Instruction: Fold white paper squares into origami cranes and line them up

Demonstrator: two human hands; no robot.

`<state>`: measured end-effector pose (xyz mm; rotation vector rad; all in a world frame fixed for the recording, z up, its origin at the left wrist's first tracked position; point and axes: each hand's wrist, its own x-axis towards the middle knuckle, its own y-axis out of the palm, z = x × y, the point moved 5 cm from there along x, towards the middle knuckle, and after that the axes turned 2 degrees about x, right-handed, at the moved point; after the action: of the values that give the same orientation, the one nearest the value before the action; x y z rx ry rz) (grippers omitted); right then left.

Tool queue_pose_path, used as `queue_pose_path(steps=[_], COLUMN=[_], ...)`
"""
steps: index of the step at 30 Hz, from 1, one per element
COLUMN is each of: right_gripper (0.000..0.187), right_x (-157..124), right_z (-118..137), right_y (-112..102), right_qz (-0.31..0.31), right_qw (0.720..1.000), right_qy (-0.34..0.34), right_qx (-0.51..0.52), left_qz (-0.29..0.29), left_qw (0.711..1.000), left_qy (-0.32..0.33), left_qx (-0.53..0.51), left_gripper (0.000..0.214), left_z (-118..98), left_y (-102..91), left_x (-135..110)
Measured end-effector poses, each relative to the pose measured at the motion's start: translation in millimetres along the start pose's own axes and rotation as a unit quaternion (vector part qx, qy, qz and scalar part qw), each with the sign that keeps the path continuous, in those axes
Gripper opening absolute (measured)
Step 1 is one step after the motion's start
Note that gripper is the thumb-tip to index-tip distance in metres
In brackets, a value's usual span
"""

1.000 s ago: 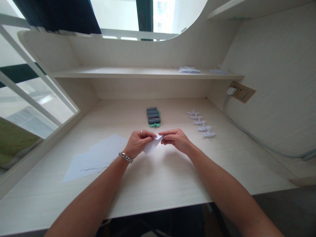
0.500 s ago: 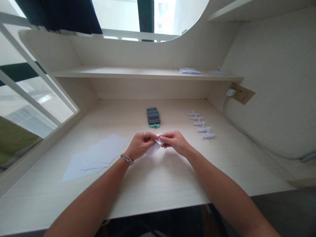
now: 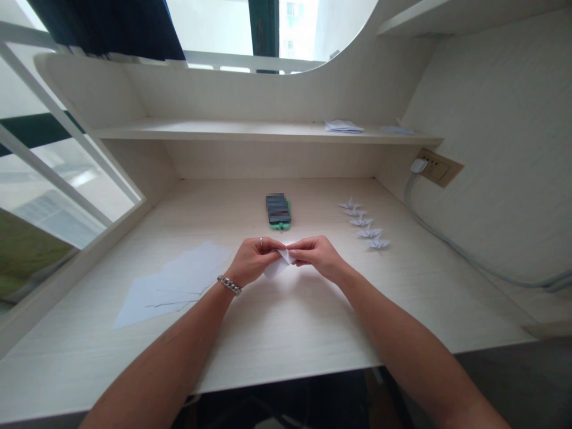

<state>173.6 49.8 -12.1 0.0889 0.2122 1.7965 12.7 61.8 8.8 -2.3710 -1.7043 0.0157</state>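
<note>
A small folded piece of white paper (image 3: 277,266) is held just above the pale wooden desk (image 3: 286,333), near its middle. My left hand (image 3: 251,261), with a ring and a metal bracelet, pinches the paper's left side. My right hand (image 3: 318,256) pinches its upper right corner with fingertips pressed together. Both hands meet over the paper, so much of it is hidden.
Several white sheets (image 3: 172,283) lie spread to the left. A phone in a green case (image 3: 279,211) lies behind the hands. A row of several folded paper cranes (image 3: 365,225) sits at the right. A wall socket (image 3: 435,167) with a cable (image 3: 469,256) is beyond; papers (image 3: 342,126) lie on the shelf.
My hands have drawn closer together over the paper, and the paper is folded smaller, more hidden between the fingers.
</note>
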Motion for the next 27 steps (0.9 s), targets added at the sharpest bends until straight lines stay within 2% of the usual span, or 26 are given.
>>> queue_pose_path(steps=[8,12,15,21,27], right_gripper=[0.038,0.036,0.036,0.034,0.034], right_x=[2.5,1.0,-0.9,-2.9,-2.8], right_z=[-1.4,1.9,4.9,4.9,2.2], right_y=[-2.8,-0.9,0.6,3.8,7.5], right_qz=[-0.010,-0.033,-0.055,-0.064,-0.053], right_qw=[1.000,0.999,0.998,0.997,0.997], right_qy=[-0.021,-0.027,-0.030,-0.043,-0.050], right_qx=[-0.006,-0.005,-0.006,-0.019,-0.031], left_qz=[0.004,0.022,0.006,0.007,-0.016], left_qw=[0.999,0.995,0.992,0.998,0.996], left_qy=[-0.010,-0.040,-0.046,-0.034,-0.044], left_qx=[-0.039,-0.093,-0.121,-0.052,-0.075], left_gripper=[0.025,0.041,0.045,0.042,0.036], left_z=[-0.6,1.0,3.0,3.6,7.0], left_y=[-2.6,-3.8,-6.9,-4.6,-4.2], left_x=[0.7,1.7,2.7,1.7,1.2])
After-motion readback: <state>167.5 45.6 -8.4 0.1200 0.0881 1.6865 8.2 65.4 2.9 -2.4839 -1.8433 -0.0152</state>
